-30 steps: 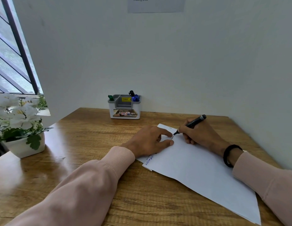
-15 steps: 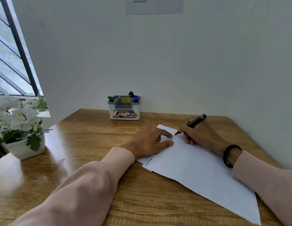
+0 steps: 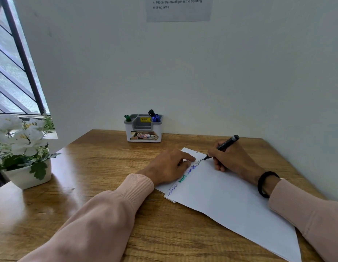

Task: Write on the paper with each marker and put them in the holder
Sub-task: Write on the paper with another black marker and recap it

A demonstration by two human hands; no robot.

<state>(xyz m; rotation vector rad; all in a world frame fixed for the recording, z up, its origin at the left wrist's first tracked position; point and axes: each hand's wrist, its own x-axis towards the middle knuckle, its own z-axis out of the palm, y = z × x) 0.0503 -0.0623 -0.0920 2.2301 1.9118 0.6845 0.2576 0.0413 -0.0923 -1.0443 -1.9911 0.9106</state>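
A white sheet of paper (image 3: pixel 230 201) lies slanted across the wooden counter (image 3: pixel 92 167), running from the middle of the frame down to the lower right corner. The right hand (image 3: pixel 234 157), right of centre, is closed in a writing grip around a black marker (image 3: pixel 223 145); the marker tilts up toward the upper right and its tip touches the paper near the sheet's far corner. Along the paper's left edge runs a line of short scribbles in blue, green, darker blue and black, ending at the marker tip. The left hand (image 3: pixel 170 166), at the centre of the frame, lies palm down on that left edge of the paper with fingers loosely spread and holding nothing, its forefinger pointing at the marker tip. At the back of the counter against the wall, in the upper middle, stands a grey and white holder (image 3: pixel 143 134); a green marker (image 3: pixel 127 118) sits in its left compartment, a black and blue markers (image 3: pixel 155 116) in its right. A white pot of white flowers (image 3: pixel 24 148) stands at the left edge
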